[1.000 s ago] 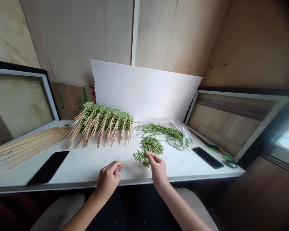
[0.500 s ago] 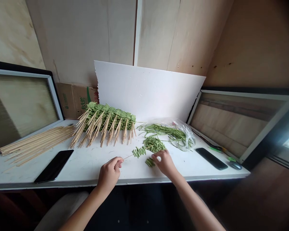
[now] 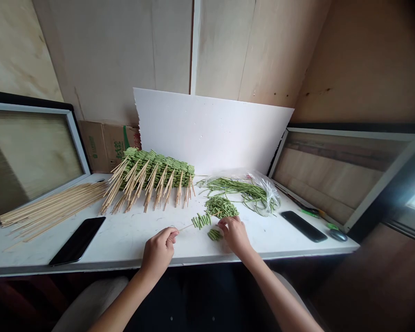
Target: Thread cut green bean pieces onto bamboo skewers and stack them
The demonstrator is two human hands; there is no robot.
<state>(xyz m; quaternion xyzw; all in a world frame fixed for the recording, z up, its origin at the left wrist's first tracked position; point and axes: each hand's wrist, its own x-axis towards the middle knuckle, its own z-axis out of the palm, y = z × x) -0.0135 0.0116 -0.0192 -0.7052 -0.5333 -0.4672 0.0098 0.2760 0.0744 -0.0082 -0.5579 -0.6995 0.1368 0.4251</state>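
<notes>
My left hand [image 3: 159, 250] pinches the near end of a thin bamboo skewer with several short green bean pieces [image 3: 201, 221] threaded on its far end. My right hand [image 3: 235, 235] rests on the white table with its fingers curled down over a small cluster of cut bean pieces [image 3: 215, 234], just right of the skewer's tip. Whether they grip a piece I cannot tell. A heap of cut bean pieces [image 3: 221, 207] lies just beyond it.
A stack of finished bean skewers [image 3: 152, 177] sits at the back, bare bamboo sticks [image 3: 51, 207] at the left. Long beans lie in a plastic bag [image 3: 249, 191]. A black phone [image 3: 78, 240] lies left, another [image 3: 303, 226] right, with a white foam board [image 3: 207, 131] behind.
My right hand left the skewer's tip and dropped to the loose bean pieces on the table. The left hand kept the skewer nearly still.
</notes>
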